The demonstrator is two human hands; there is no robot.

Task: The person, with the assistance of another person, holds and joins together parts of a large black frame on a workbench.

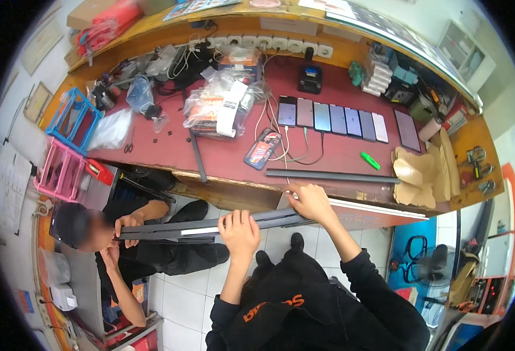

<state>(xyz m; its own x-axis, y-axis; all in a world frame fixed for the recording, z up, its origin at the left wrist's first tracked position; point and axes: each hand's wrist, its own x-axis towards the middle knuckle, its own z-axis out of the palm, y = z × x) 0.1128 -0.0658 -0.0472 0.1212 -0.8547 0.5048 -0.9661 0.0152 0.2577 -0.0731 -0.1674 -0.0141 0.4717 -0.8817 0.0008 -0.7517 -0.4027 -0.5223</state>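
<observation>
A: Getting how far with the bundle of long dark strips (pixel 278 219)?

B: Judging by the lie of things, standing somewhere midway: gathering several strips side by side, but not yet setting the bundle down. Hanging in mid-air above the tiled floor (pixel 175 295), just off the front edge of the red-topped bench (pixel 339 155).

A: Leaving anything out?

B: Apparently leaving two: resting one loose strip (pixel 333 176) along the bench's front, and jutting another narrow strip (pixel 198 157) over the edge. Not showing whether belonging with the rest.

A: And doing what with the hands?

B: Closing the left hand (pixel 240 231) around the middle of the bundle, wrapping fingers over the top. Bending the right hand (pixel 313 205) at the right end, curling fingers partly; not showing clearly whether gripping. Supporting the left end with a co-worker's hand (pixel 130 222).

A: Looking like what?

B: Running straight, slim and dark grey to black, showing one pale, shiny band partway along, and spreading slightly apart toward the left.
</observation>
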